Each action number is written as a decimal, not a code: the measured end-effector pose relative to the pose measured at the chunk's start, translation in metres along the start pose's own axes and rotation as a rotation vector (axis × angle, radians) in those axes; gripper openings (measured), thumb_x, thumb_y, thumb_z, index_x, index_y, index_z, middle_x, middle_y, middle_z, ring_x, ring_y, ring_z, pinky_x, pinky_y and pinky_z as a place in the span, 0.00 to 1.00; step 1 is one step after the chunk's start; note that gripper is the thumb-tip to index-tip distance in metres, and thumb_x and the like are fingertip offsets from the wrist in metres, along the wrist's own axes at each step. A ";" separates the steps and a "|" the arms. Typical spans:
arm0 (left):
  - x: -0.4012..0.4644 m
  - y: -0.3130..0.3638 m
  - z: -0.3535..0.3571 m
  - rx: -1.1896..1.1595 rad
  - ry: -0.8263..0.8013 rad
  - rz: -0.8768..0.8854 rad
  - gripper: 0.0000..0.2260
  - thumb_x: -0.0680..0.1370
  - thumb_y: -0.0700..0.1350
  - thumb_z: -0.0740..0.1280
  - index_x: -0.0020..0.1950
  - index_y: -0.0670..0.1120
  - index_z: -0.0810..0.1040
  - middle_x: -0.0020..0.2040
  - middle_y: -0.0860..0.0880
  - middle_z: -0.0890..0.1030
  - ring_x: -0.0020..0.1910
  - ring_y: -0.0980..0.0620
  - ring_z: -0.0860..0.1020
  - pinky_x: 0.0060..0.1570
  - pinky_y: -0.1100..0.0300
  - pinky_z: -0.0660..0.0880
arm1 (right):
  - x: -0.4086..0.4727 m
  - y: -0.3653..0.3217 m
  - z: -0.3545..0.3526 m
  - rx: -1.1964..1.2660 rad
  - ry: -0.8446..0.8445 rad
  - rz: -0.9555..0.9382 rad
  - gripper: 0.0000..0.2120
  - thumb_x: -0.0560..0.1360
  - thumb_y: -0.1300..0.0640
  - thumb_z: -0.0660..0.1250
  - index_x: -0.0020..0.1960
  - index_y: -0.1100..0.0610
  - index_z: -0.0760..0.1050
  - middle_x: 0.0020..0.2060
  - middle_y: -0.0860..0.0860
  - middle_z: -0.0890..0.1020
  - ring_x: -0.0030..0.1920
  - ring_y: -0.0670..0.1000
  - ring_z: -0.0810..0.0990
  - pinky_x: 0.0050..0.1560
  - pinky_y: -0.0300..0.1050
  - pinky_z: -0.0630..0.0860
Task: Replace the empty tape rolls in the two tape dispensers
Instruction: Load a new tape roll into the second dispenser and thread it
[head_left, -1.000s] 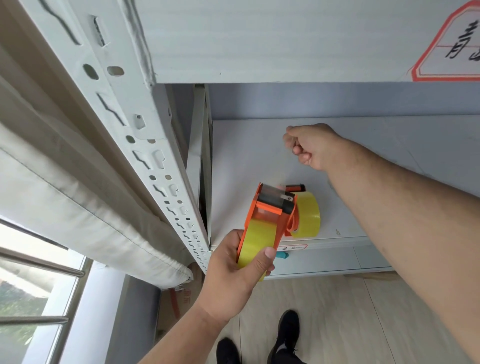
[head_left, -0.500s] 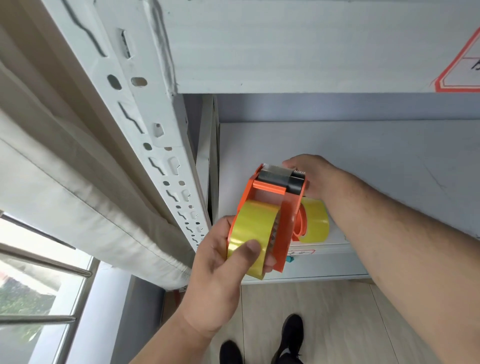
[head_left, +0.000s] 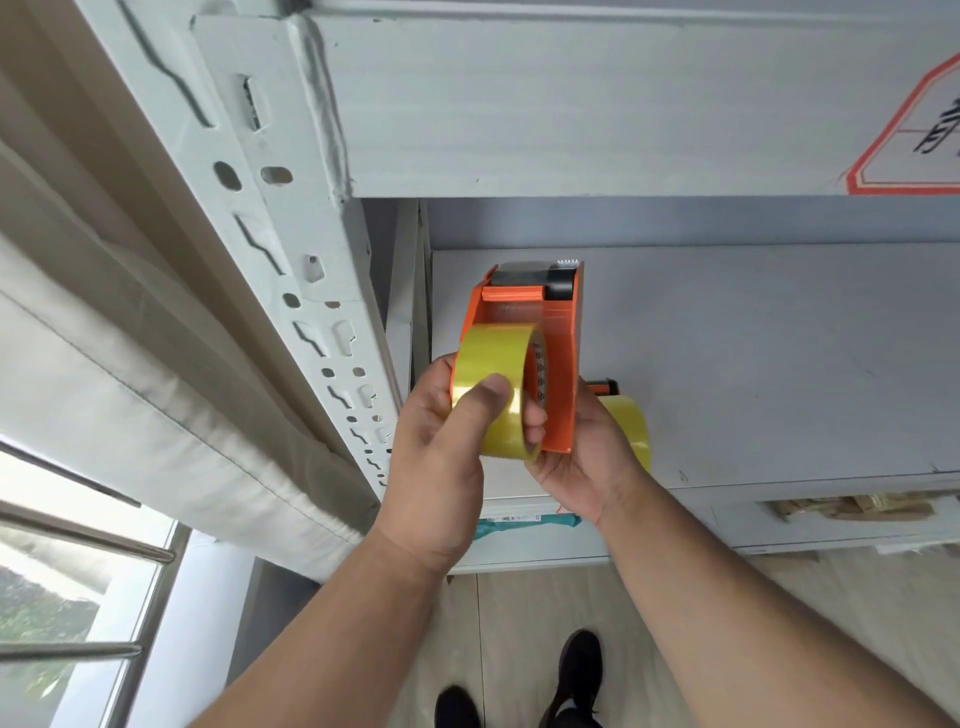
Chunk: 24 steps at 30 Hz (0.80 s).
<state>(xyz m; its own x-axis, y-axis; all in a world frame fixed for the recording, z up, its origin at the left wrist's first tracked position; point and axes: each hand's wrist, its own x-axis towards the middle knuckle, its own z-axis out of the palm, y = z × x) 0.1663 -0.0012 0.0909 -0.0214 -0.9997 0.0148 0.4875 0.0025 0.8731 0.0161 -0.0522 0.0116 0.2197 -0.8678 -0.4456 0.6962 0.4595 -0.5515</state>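
An orange tape dispenser (head_left: 558, 332) with a black roller and toothed blade at its top is held upright over the white shelf (head_left: 753, 364). My right hand (head_left: 584, 462) grips its lower back plate from underneath. My left hand (head_left: 441, 452) holds the yellow tape roll (head_left: 493, 384) on the dispenser's near side, thumb pressed on the roll's face. A second orange dispenser with a yellow roll (head_left: 631, 428) lies on the shelf behind my right hand, mostly hidden.
A white slotted shelf upright (head_left: 291, 249) stands at left, with the shelf beam (head_left: 571, 104) above. A cream curtain (head_left: 130, 389) and a window are further left. Cardboard pieces (head_left: 852, 506) lie on the lower shelf. My black shoes (head_left: 576, 675) stand on the wooden floor.
My right hand came back from the rear of the shelf and took the dispenser from below. My left hand shifted onto the yellow roll, and the dispenser rose.
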 end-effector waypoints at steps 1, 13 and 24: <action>0.003 0.000 0.001 -0.005 0.006 -0.006 0.06 0.74 0.45 0.69 0.47 0.44 0.81 0.35 0.41 0.82 0.34 0.43 0.79 0.41 0.53 0.79 | -0.004 0.001 0.000 0.037 0.006 -0.020 0.16 0.84 0.50 0.64 0.54 0.61 0.84 0.36 0.53 0.86 0.33 0.48 0.85 0.35 0.40 0.83; 0.022 -0.013 0.014 0.175 0.088 -0.064 0.17 0.85 0.49 0.66 0.59 0.34 0.77 0.40 0.43 0.85 0.37 0.47 0.83 0.40 0.55 0.82 | -0.021 0.032 0.004 -0.325 0.084 -0.179 0.08 0.79 0.59 0.72 0.57 0.56 0.85 0.53 0.58 0.84 0.53 0.57 0.82 0.55 0.55 0.81; 0.016 -0.027 0.005 0.233 0.060 -0.078 0.16 0.81 0.52 0.68 0.58 0.39 0.78 0.41 0.43 0.86 0.39 0.47 0.85 0.45 0.51 0.85 | -0.034 0.033 0.002 -0.442 0.118 -0.182 0.11 0.81 0.70 0.65 0.62 0.66 0.80 0.57 0.63 0.87 0.58 0.59 0.87 0.60 0.54 0.83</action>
<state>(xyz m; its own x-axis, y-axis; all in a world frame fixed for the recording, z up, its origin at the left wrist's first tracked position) 0.1483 -0.0176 0.0705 0.0042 -0.9968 -0.0803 0.2717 -0.0761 0.9594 0.0333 -0.0075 0.0105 0.0244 -0.9258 -0.3772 0.3541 0.3609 -0.8628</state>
